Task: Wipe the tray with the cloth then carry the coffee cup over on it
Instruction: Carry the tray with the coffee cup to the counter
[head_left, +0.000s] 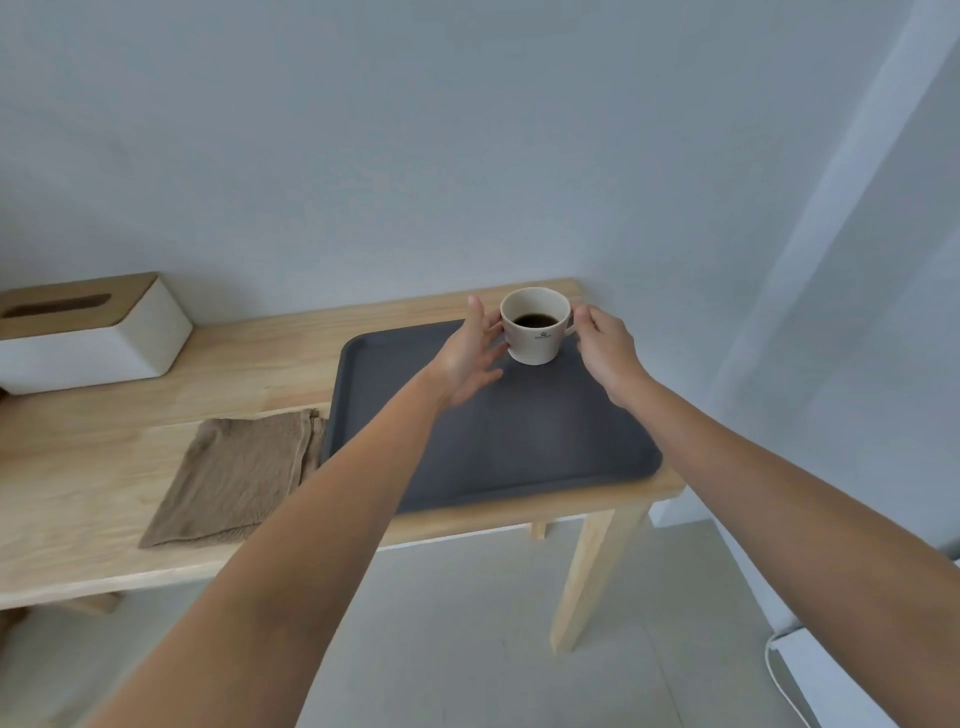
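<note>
— Pale wall fills the upper frame, and below it a wooden table crosses the middle. Where is your cup?

— Your one coffee cup stands upright at centre frame, mouth up, dark coffee inside, over the far right part of the single grey tray. Whether its base touches the tray, you cannot tell from this view. Its handle points toward the right of the frame.

— And your hands?

— Your right hand is pinched closed on the handle. Your left hand has its fingers spread, cupped against the cup's left side, touching it without closing round it.

— How does the tray lie, and what room have you?

— Its long axis runs from upper left to lower right of the frame. Its lower right corner sits right at the table's corner, above the leg, so beyond that edge there is only bare floor. Near the tray, the middle of it lies bare. One brown cloth lies flat just beside the tray's left edge. One white tissue box with a wooden lid stands well apart at the left edge of the frame, against the wall.
</note>
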